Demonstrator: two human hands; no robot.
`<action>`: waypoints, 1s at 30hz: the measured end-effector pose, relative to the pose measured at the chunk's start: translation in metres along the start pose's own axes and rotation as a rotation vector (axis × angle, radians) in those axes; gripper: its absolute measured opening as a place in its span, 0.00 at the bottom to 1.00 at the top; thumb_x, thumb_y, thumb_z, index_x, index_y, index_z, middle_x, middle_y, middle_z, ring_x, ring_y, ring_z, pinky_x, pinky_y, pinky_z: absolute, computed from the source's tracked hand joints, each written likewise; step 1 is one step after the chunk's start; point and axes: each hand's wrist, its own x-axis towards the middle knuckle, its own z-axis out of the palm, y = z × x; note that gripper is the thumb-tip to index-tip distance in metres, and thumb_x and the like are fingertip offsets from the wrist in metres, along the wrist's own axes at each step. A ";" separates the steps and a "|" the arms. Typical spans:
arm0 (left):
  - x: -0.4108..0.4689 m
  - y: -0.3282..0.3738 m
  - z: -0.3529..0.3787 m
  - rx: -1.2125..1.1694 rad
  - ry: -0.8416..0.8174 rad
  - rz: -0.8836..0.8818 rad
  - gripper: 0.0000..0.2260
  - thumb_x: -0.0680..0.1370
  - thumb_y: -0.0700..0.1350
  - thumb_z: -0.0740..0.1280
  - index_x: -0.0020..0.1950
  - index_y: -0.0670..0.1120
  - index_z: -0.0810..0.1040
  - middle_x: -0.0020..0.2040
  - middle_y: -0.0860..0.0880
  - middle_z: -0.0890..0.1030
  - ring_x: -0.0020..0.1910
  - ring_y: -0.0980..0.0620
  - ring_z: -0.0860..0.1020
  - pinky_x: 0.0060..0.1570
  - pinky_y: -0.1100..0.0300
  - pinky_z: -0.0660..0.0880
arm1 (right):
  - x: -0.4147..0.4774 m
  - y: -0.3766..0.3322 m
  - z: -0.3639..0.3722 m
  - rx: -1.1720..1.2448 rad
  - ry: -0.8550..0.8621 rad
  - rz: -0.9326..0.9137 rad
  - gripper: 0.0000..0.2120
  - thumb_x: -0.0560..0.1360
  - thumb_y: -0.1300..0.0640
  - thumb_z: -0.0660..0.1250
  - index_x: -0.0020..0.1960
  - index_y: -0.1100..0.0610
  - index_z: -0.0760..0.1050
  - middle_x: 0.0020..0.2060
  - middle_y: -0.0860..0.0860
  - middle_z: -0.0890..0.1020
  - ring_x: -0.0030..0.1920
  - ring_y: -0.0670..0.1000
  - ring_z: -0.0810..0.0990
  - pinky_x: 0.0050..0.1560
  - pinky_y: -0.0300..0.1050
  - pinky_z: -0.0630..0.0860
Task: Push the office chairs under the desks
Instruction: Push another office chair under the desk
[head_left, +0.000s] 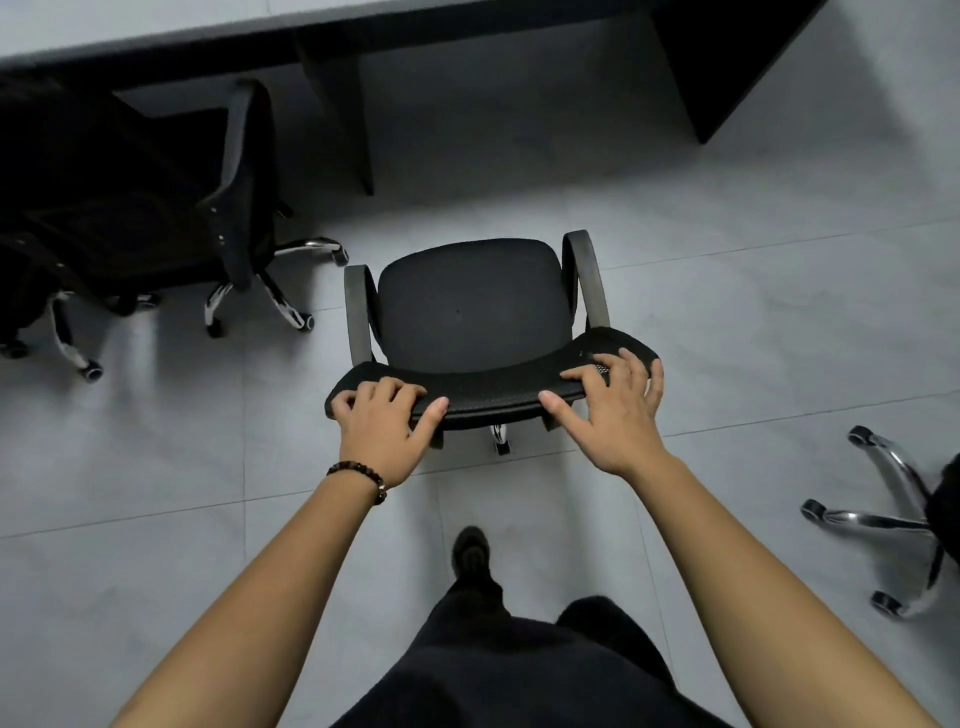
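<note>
Black office chair (470, 306) backrest gripped by both hands: left hand (382, 428), right hand (610, 410).

Light: dim, cool, even, from overhead
Shadows: soft; deep black under the surface (727, 62)
Glare: bright glints on the chrome chair base (893, 499) at right
Blur: mild softness overall
Distortion: wide-angle bending at the edges

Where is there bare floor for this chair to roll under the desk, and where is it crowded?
Bare floor lies ahead of the held chair, in the bay under the desk between the centre support panel and the right side panel. It is crowded on the left, by the neighbouring chair, and at far right by a chrome chair base.
</note>
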 end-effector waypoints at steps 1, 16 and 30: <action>0.017 -0.002 -0.004 0.001 0.001 -0.006 0.28 0.76 0.66 0.47 0.55 0.53 0.80 0.54 0.53 0.78 0.56 0.48 0.72 0.56 0.48 0.59 | 0.017 -0.005 -0.004 -0.001 -0.002 -0.002 0.33 0.72 0.25 0.45 0.66 0.42 0.70 0.72 0.55 0.64 0.77 0.55 0.46 0.72 0.58 0.29; 0.255 -0.030 -0.060 0.014 0.004 -0.225 0.30 0.72 0.72 0.47 0.55 0.57 0.80 0.57 0.54 0.77 0.62 0.49 0.68 0.63 0.47 0.55 | 0.271 -0.065 -0.055 -0.049 0.077 -0.189 0.32 0.75 0.27 0.46 0.62 0.45 0.74 0.62 0.54 0.72 0.71 0.55 0.61 0.72 0.60 0.34; 0.407 -0.077 -0.097 0.088 -0.034 -0.242 0.40 0.65 0.81 0.45 0.57 0.57 0.79 0.62 0.53 0.77 0.65 0.48 0.67 0.65 0.43 0.55 | 0.400 -0.123 -0.062 -0.029 0.151 -0.178 0.29 0.75 0.28 0.51 0.60 0.47 0.75 0.58 0.53 0.73 0.67 0.54 0.65 0.73 0.61 0.40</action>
